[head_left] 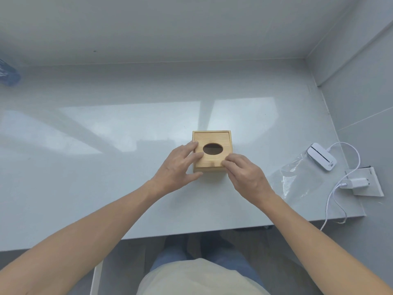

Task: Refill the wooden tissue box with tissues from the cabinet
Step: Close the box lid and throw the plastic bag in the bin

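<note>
A square wooden tissue box (219, 139) sits on the pale grey counter (106, 145), a little right of centre. Its sliding lid has a dark oval hole (212, 149), and no tissue shows through it. My left hand (178, 167) rests on the box's left side, fingers spread over the lid's left edge and thumb low by the front corner. My right hand (244, 173) touches the lid's near right edge with bent fingertips. A narrow gap shows along the lid's far edge. No tissues and no cabinet are in view.
A clear plastic bag (297, 177) lies right of the box. Beyond it sit a white device (321, 156) with a cable (357, 158) and a white charger (355, 182) in a wall socket (370, 186). Something blue (8, 73) sits at the far left edge.
</note>
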